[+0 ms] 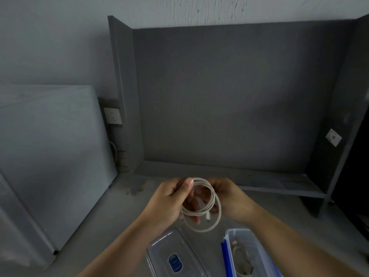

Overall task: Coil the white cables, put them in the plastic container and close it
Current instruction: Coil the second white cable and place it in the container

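Two hands meet over the grey tabletop (119,216), and between them hangs a thin white rubbery cable (196,213), wound into several loose loops. The left hand (169,200) pinches the top of the coil, its thumb (188,183) pressed flat over the strands and its other fingers curled behind them. The right hand (229,196) curls its fingers round the opposite side of the loops. Its fingertips are mostly hidden, so I cannot tell how tightly they close.

A plug end (207,215) dangles inside the ring, just below the left fingers. The cable looks light and limp but springy. I would expect the loops to fan open once the fingers slacken, so the bundle is best held where the strands gather, under the thumb.

Below the right wrist stands the clear rectangular plastic container with a blue rim (237,230), with another pale cable (239,258) already lying in it. Its clear flat lid (165,242) lies below the left wrist.
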